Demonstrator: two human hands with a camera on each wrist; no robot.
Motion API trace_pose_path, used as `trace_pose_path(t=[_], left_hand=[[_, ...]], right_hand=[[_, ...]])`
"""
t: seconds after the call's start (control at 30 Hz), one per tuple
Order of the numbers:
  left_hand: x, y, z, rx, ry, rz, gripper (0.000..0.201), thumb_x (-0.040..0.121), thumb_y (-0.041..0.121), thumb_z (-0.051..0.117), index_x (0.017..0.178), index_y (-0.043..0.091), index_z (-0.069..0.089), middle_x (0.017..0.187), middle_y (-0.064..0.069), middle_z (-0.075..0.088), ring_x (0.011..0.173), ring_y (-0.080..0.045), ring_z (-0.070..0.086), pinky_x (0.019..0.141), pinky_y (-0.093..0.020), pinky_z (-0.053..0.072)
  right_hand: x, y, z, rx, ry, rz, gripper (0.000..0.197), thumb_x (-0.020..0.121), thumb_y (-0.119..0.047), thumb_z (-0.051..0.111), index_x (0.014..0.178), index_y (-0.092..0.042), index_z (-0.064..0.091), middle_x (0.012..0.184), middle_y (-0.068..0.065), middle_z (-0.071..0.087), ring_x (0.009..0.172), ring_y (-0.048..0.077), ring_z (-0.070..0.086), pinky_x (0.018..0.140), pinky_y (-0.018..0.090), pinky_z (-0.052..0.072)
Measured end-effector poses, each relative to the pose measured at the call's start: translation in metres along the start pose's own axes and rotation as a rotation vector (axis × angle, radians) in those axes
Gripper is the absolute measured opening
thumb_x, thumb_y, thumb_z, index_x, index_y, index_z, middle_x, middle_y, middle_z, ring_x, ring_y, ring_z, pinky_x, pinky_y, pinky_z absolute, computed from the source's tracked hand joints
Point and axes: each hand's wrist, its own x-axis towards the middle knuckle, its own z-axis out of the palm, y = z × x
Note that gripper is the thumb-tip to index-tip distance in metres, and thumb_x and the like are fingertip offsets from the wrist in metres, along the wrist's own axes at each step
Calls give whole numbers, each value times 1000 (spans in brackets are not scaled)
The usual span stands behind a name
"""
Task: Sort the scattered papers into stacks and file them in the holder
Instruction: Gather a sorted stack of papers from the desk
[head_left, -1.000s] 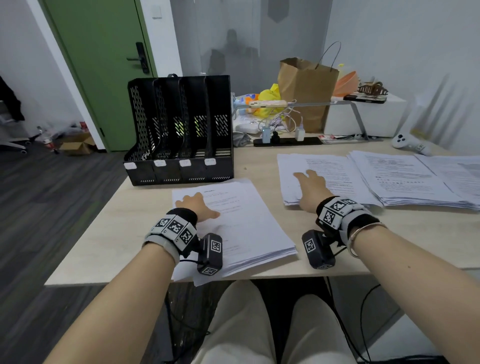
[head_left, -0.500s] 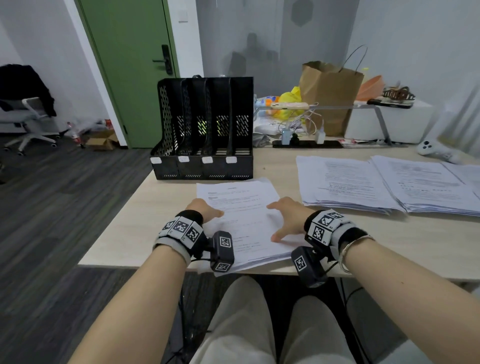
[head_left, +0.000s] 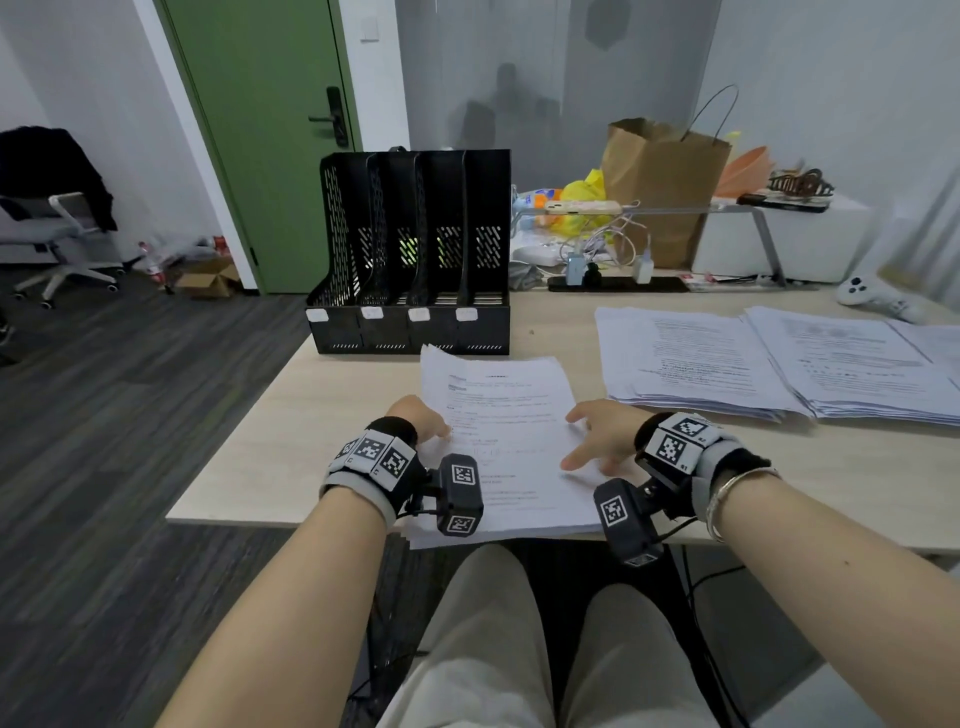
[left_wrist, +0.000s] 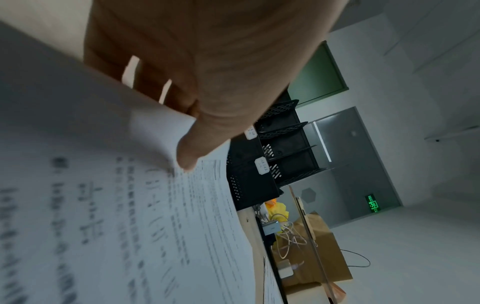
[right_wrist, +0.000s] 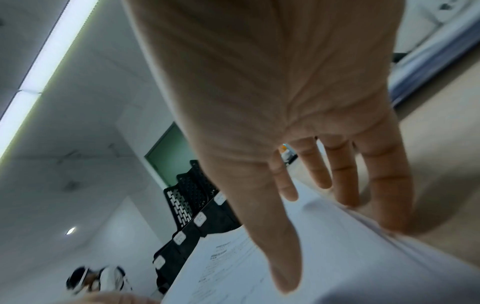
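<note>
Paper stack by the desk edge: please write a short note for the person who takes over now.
Left hand grips the left edge of the near paper stack, thumb on top. Right hand is open, fingers straight against its right edge. The black holder stands behind it; its slots look empty. Two more piles lie to the right. Done: one stack gathered. Left: file it, then sort the piles.
</note>
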Motion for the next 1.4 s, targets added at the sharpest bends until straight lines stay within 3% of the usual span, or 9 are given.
trace_pose_path(t=[0.1, 0.23, 0.37, 0.53, 0.67, 0.77, 1.03, 1.27, 1.4], left_hand=[[0, 1, 1, -18, 36, 8, 28, 91, 17, 58, 111, -2, 55, 117, -19, 61, 104, -34, 59, 81, -35, 48], [0, 5, 4, -44, 36, 6, 32, 89, 11, 58, 116, -4, 49, 119, -18, 58, 99, -31, 56, 74, -30, 44], [-4, 9, 6, -7, -5, 53, 20, 92, 9, 55, 109, -1, 52, 114, -17, 57, 95, -27, 52, 76, -28, 40], [-11, 13, 8, 21, -46, 239, 39, 90, 3, 52, 127, 3, 44, 127, -14, 54, 115, -32, 51, 95, -37, 44], [-15, 12, 3, 15, -21, 335, 37, 90, 9, 48, 126, 7, 42, 126, -8, 54, 110, -29, 52, 92, -36, 44], [-14, 4, -8, -187, 35, 373, 36, 89, 7, 49, 125, 10, 45, 119, -5, 55, 109, -24, 53, 89, -36, 45], [-11, 16, -37, -679, 214, 537, 24, 89, 9, 57, 113, 12, 55, 112, -4, 65, 102, -19, 63, 86, -34, 53], [-22, 60, -37, -933, 416, 727, 15, 94, 7, 53, 107, 14, 51, 94, 14, 60, 81, 10, 61, 63, -9, 49], [-26, 83, -47, -988, 404, 822, 18, 94, 13, 53, 100, 28, 45, 99, 11, 62, 91, -2, 64, 75, -26, 56]], right_hand=[[-1, 4, 0, 70, -6, 32, 76, 74, -29, 79, 137, -15, 40, 129, 7, 48, 67, 15, 57, 60, 23, 49], [-3, 7, 0, 128, 11, 37, 76, 76, -26, 78, 140, -15, 37, 134, 8, 47, 80, 19, 60, 85, 32, 53], [-7, 11, 0, 216, -11, 46, 76, 78, -17, 76, 142, -14, 33, 140, 10, 41, 66, 16, 64, 56, 21, 54], [-9, 13, 2, 221, 4, 19, 77, 80, -14, 73, 144, -12, 30, 140, 11, 39, 91, 20, 53, 42, 14, 46], [-6, 11, 0, 290, -1, 31, 79, 82, -14, 72, 145, -9, 25, 127, 14, 50, 79, 17, 57, 56, 24, 56], [-7, 11, -6, 351, 21, 20, 40, 85, -21, 68, 119, -11, 49, 103, 11, 62, 83, 22, 59, 74, 36, 59], [-8, -5, -31, 915, 364, -255, 33, 85, -12, 67, 115, -15, 54, 110, 8, 64, 87, 16, 65, 64, 29, 58], [-24, -44, -62, 1048, 521, -424, 19, 93, -3, 53, 109, -8, 61, 110, 13, 64, 96, 26, 63, 92, 42, 50], [-30, -55, -80, 1086, 640, -519, 14, 92, -1, 53, 100, -11, 60, 101, 5, 64, 89, 20, 62, 84, 35, 52]])
